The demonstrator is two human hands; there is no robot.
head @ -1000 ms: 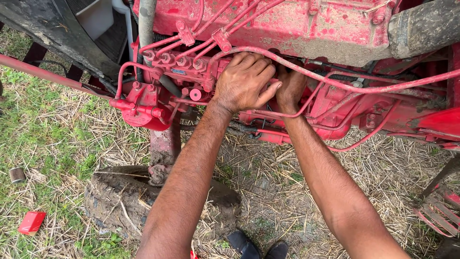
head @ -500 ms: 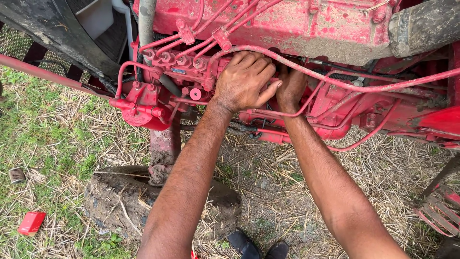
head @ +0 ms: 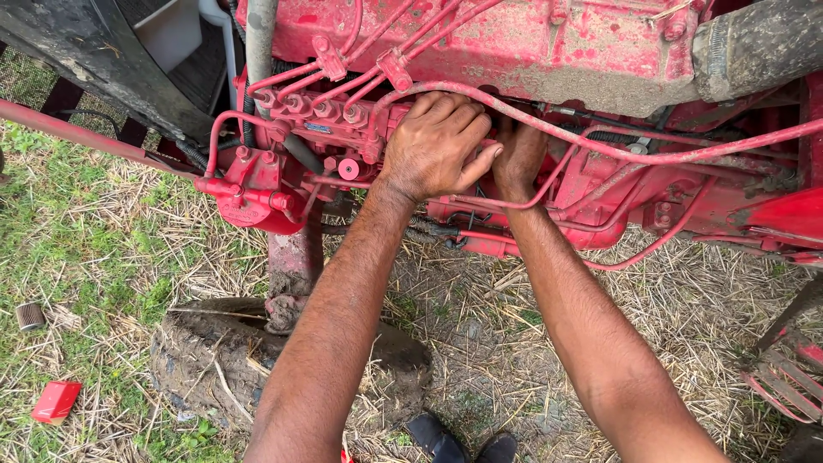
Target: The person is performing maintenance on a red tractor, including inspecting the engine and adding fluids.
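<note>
Left hand (head: 437, 146), fingers curled together, presses the dusty red metal engine block (head: 531, 43); right hand (head: 519, 154) fingers hidden behind thin red pipes (head: 600, 150), above straw-strewn grass (head: 103, 257).

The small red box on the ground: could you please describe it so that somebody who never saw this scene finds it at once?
Start at the big red engine across the top, where the left hand works, and go down to the muddy tyre in the straw. The small red box lies left of it on the grass, near the lower left corner. It is flat, bright and clean, unlike the dull grey cylinder above it.
</note>
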